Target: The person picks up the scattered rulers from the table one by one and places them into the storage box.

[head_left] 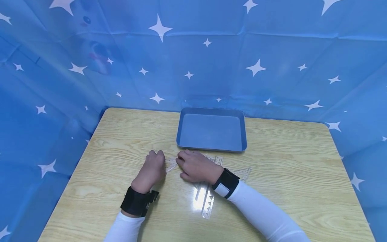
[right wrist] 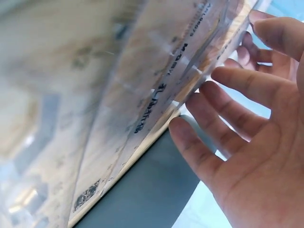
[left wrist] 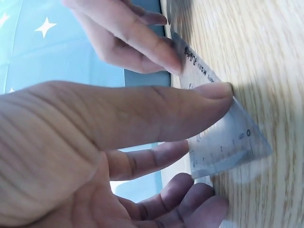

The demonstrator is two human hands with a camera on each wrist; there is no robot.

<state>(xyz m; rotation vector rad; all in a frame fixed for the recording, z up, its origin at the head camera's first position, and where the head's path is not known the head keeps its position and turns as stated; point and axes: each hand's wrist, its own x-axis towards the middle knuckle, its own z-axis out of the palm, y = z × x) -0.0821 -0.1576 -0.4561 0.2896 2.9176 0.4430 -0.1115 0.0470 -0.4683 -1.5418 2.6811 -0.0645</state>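
Note:
My left hand [head_left: 152,171] pinches a small clear plastic set square [left wrist: 221,142], its thumb [left wrist: 171,111] lying across the printed face. The set square is tilted up from the tabletop. On its other side, in the left wrist view, a straight finger of my right hand [left wrist: 128,35] touches it. From the right wrist view, the fingers of my right hand [right wrist: 256,109] are spread and only slightly bent at the edge of clear plastic. Beneath that wrist lie a clear straight ruler [head_left: 208,205] and another clear set square [head_left: 245,173], partly hidden by the arm.
A shallow blue tray [head_left: 211,131] stands at the back of the wood-grain table [head_left: 290,174], just beyond my hands. A blue curtain [head_left: 217,67] with white stars hangs behind and at both sides. Light glares off the tabletop beside the ruler.

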